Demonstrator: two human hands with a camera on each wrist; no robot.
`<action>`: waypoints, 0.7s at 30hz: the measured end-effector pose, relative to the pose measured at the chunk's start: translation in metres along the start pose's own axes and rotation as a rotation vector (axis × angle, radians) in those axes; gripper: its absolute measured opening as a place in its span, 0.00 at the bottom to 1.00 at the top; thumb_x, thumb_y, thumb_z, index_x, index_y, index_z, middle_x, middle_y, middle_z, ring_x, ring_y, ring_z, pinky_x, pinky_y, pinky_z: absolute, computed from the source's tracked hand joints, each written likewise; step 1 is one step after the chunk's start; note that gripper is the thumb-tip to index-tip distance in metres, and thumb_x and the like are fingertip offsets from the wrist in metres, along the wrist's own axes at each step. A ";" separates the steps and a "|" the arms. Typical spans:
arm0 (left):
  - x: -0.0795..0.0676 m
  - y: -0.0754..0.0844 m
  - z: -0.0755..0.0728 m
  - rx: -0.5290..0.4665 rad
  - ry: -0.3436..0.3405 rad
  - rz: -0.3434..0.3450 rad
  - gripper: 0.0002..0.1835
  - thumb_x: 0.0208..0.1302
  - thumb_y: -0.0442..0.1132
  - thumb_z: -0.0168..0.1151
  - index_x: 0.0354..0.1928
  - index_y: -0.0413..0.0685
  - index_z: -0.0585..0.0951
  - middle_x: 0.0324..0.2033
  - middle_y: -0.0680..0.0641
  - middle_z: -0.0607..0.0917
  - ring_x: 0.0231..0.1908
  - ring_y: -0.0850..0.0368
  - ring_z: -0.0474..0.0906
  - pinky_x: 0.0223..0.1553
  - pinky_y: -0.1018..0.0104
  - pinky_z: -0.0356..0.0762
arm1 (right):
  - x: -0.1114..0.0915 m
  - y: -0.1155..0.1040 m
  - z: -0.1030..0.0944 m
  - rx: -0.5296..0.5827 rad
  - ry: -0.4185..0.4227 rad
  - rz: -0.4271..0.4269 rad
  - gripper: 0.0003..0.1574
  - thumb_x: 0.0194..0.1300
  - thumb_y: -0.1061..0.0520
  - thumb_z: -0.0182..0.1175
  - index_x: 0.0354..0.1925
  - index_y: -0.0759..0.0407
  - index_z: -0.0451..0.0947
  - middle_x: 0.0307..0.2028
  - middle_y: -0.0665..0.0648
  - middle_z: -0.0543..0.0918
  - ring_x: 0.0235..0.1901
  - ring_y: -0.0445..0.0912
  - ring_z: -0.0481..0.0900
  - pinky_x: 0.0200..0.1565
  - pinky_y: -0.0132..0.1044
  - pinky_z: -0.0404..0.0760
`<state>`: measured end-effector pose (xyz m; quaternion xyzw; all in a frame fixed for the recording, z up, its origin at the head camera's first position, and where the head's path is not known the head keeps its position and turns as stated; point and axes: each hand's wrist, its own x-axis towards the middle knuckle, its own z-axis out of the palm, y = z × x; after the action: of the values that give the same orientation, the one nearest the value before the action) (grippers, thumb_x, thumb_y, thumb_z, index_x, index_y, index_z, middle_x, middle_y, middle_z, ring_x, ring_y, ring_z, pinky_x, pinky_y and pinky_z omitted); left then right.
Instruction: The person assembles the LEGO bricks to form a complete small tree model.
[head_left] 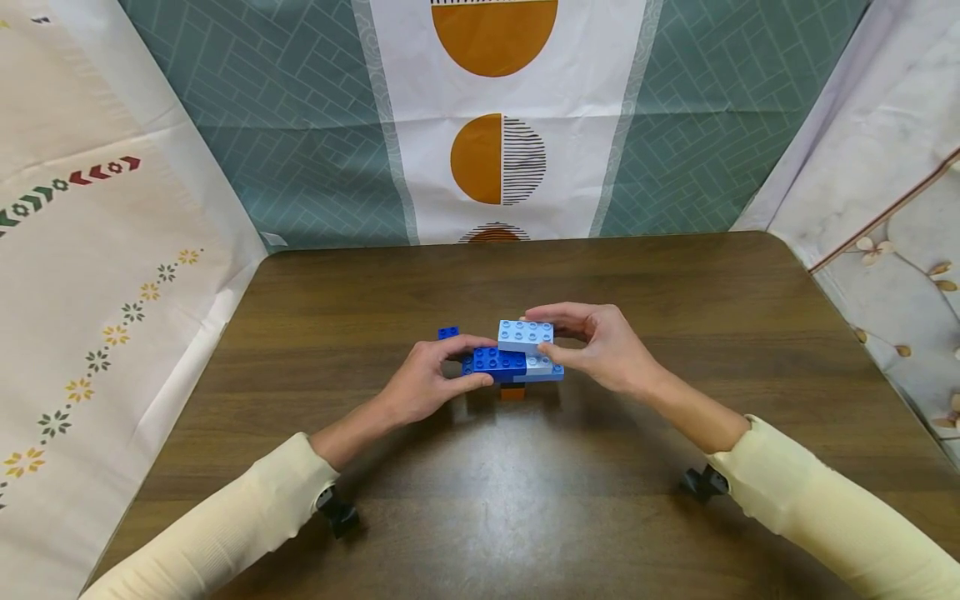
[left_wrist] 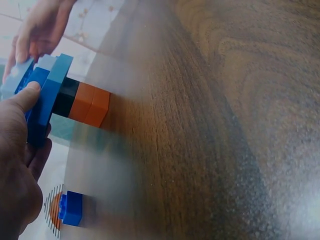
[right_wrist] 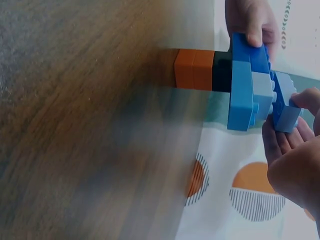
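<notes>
My right hand (head_left: 600, 342) pinches a light blue brick (head_left: 525, 336) between thumb and fingers, just over a built stack. In the right wrist view this brick is tilted, its underside close to the studs of a pale blue brick (right_wrist: 262, 92); contact is hard to tell. With thumb and fingers my left hand (head_left: 423, 383) grips the stack's upper layers at a dark blue brick (head_left: 498, 363). Below these lie a medium blue brick (right_wrist: 241, 95), a black brick (right_wrist: 222, 71) and, at the bottom on the table, orange bricks (right_wrist: 194, 69).
A small dark blue brick (left_wrist: 73, 208) stands alone on the brown wooden table (head_left: 495, 500), behind the left hand in the head view. Patterned cloths (head_left: 307, 125) hang behind the table and at both sides.
</notes>
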<state>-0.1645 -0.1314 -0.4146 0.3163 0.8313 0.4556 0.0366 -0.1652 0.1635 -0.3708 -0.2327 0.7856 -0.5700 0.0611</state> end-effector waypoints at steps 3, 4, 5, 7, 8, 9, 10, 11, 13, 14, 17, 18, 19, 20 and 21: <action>0.000 0.000 0.000 -0.001 0.003 -0.003 0.25 0.69 0.41 0.75 0.66 0.47 0.83 0.60 0.43 0.87 0.56 0.48 0.86 0.58 0.47 0.84 | -0.001 -0.001 0.003 0.006 -0.021 0.000 0.27 0.68 0.65 0.73 0.64 0.61 0.83 0.60 0.57 0.87 0.59 0.52 0.85 0.57 0.41 0.85; 0.000 0.000 0.000 -0.004 0.004 -0.004 0.25 0.69 0.41 0.75 0.66 0.46 0.83 0.59 0.43 0.87 0.56 0.48 0.86 0.58 0.47 0.84 | -0.001 -0.001 0.003 0.008 -0.027 -0.001 0.27 0.68 0.65 0.73 0.64 0.61 0.83 0.60 0.57 0.87 0.59 0.52 0.85 0.56 0.38 0.85; 0.000 -0.001 0.001 -0.006 0.004 -0.007 0.25 0.69 0.41 0.75 0.66 0.46 0.83 0.59 0.43 0.87 0.56 0.48 0.86 0.58 0.47 0.84 | -0.001 -0.001 0.004 0.012 -0.033 -0.004 0.28 0.68 0.66 0.73 0.64 0.61 0.83 0.60 0.57 0.87 0.59 0.53 0.85 0.56 0.37 0.85; 0.000 0.000 0.001 -0.010 0.005 -0.012 0.25 0.69 0.41 0.75 0.66 0.45 0.83 0.58 0.43 0.88 0.55 0.49 0.86 0.57 0.47 0.84 | -0.002 -0.001 0.006 0.018 -0.044 -0.010 0.28 0.68 0.66 0.73 0.64 0.61 0.83 0.60 0.58 0.87 0.60 0.53 0.84 0.55 0.36 0.85; 0.000 0.000 0.001 -0.011 0.004 -0.014 0.25 0.69 0.41 0.75 0.66 0.45 0.83 0.58 0.42 0.88 0.55 0.49 0.87 0.57 0.47 0.84 | -0.002 -0.001 0.006 0.017 -0.049 -0.014 0.28 0.68 0.66 0.73 0.64 0.61 0.83 0.60 0.58 0.87 0.60 0.53 0.84 0.55 0.36 0.85; 0.000 -0.001 0.001 -0.010 0.005 -0.016 0.25 0.69 0.41 0.75 0.66 0.45 0.83 0.58 0.42 0.88 0.55 0.49 0.87 0.57 0.47 0.84 | -0.002 0.000 0.007 0.019 -0.054 -0.017 0.28 0.68 0.66 0.73 0.64 0.61 0.83 0.60 0.58 0.87 0.60 0.53 0.84 0.56 0.37 0.85; 0.000 -0.001 0.001 -0.007 0.004 -0.017 0.26 0.69 0.41 0.75 0.66 0.45 0.82 0.58 0.42 0.88 0.55 0.49 0.86 0.58 0.47 0.84 | -0.002 0.000 0.008 0.024 -0.060 -0.019 0.27 0.68 0.67 0.72 0.65 0.61 0.83 0.60 0.58 0.86 0.60 0.53 0.84 0.55 0.36 0.85; 0.000 0.000 0.001 -0.005 0.004 -0.017 0.26 0.69 0.41 0.75 0.66 0.44 0.82 0.58 0.42 0.88 0.56 0.49 0.86 0.58 0.47 0.84 | -0.002 0.000 0.009 0.028 -0.064 -0.020 0.27 0.68 0.67 0.72 0.65 0.61 0.83 0.60 0.58 0.86 0.60 0.53 0.84 0.56 0.37 0.85; 0.000 0.000 0.001 -0.002 0.002 -0.015 0.26 0.69 0.41 0.75 0.66 0.43 0.82 0.58 0.42 0.87 0.56 0.48 0.86 0.58 0.47 0.84 | -0.002 0.000 0.010 0.037 -0.070 -0.015 0.27 0.68 0.66 0.72 0.64 0.61 0.83 0.60 0.58 0.87 0.60 0.53 0.84 0.56 0.39 0.85; 0.000 0.000 0.001 -0.001 0.002 -0.013 0.26 0.69 0.41 0.75 0.66 0.43 0.82 0.59 0.41 0.87 0.56 0.48 0.86 0.58 0.47 0.84 | -0.002 0.000 0.010 0.043 -0.073 -0.012 0.27 0.68 0.67 0.72 0.64 0.61 0.83 0.60 0.57 0.87 0.60 0.53 0.85 0.57 0.41 0.85; 0.000 0.000 0.000 -0.002 -0.002 -0.010 0.26 0.69 0.41 0.75 0.67 0.42 0.81 0.58 0.41 0.87 0.55 0.49 0.86 0.58 0.47 0.84 | -0.003 -0.001 0.011 0.055 -0.080 0.000 0.27 0.68 0.67 0.72 0.64 0.60 0.83 0.60 0.56 0.87 0.60 0.52 0.85 0.58 0.44 0.85; 0.000 0.000 0.000 -0.003 -0.003 -0.009 0.26 0.70 0.40 0.75 0.67 0.41 0.81 0.58 0.41 0.87 0.55 0.49 0.86 0.58 0.47 0.84 | -0.003 -0.002 0.012 0.058 -0.085 0.000 0.27 0.68 0.67 0.72 0.64 0.60 0.83 0.60 0.56 0.87 0.60 0.52 0.85 0.58 0.45 0.85; 0.000 0.000 0.000 -0.004 -0.004 -0.009 0.26 0.70 0.40 0.75 0.67 0.41 0.81 0.58 0.41 0.87 0.55 0.49 0.86 0.58 0.46 0.84 | -0.003 -0.001 0.012 0.060 -0.090 -0.001 0.27 0.68 0.67 0.72 0.64 0.60 0.83 0.60 0.56 0.87 0.60 0.52 0.84 0.58 0.45 0.85; 0.000 0.000 0.000 -0.006 -0.005 -0.010 0.26 0.70 0.40 0.75 0.67 0.41 0.81 0.58 0.41 0.87 0.55 0.49 0.86 0.58 0.46 0.84 | -0.003 -0.001 0.012 0.059 -0.092 -0.001 0.27 0.68 0.67 0.72 0.64 0.60 0.83 0.60 0.56 0.86 0.60 0.52 0.84 0.58 0.44 0.85; 0.000 -0.001 0.000 -0.007 -0.006 -0.010 0.26 0.69 0.40 0.75 0.67 0.41 0.81 0.58 0.41 0.87 0.55 0.49 0.86 0.58 0.46 0.84 | -0.003 -0.001 0.012 0.057 -0.094 -0.002 0.27 0.68 0.67 0.72 0.64 0.61 0.83 0.60 0.56 0.86 0.60 0.52 0.84 0.58 0.44 0.85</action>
<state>-0.1646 -0.1319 -0.4150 0.3133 0.8312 0.4574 0.0424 -0.1578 0.1539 -0.3747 -0.2581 0.7650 -0.5808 0.1040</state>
